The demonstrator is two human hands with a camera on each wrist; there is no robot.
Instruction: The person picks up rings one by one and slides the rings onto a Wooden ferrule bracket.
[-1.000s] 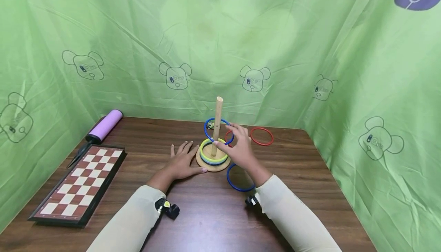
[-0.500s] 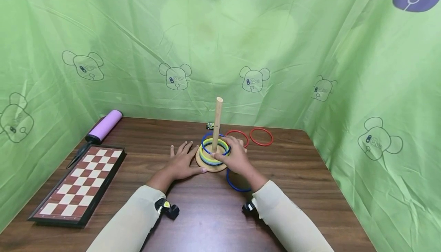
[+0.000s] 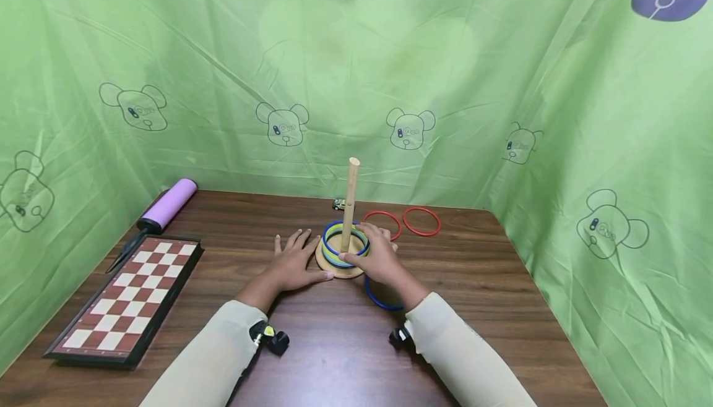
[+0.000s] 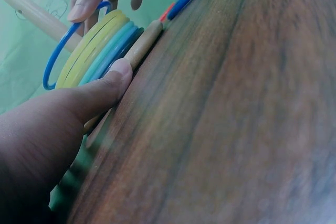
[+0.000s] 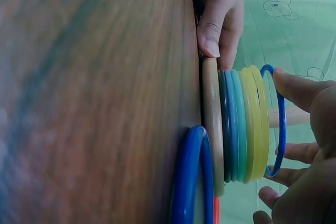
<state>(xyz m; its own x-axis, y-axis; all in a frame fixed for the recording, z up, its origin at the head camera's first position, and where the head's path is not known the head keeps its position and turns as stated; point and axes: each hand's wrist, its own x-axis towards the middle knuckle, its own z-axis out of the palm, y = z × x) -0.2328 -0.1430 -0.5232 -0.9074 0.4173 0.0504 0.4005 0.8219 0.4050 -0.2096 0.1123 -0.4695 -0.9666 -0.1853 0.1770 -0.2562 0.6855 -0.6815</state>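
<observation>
A wooden peg (image 3: 349, 206) rises from a round wooden base (image 3: 346, 273) at mid-table. Around the peg, several rings are stacked: yellow rings (image 5: 257, 129) over a teal ring (image 5: 240, 129) and dark blue rings (image 5: 229, 129). My right hand (image 3: 381, 260) pinches a bright blue ring (image 5: 282, 129) between thumb and fingers. That ring encircles the peg just above the top yellow ring, slightly tilted, with a small gap showing in the right wrist view. My left hand (image 3: 294, 265) lies spread beside the base, its thumb resting on the base's edge.
Another blue ring (image 3: 379, 300) lies partly under my right wrist. Two red rings, a nearer one (image 3: 383, 212) and a farther one (image 3: 421, 235), lie behind it. A toy car (image 3: 338, 205) sits behind the peg. At left are a chessboard (image 3: 128, 295) and a purple cylinder (image 3: 174, 201) with black ends.
My right hand has lowered the bright blue ring down the peg, from partway up to just over the yellow rings. The left hand has stayed put.
</observation>
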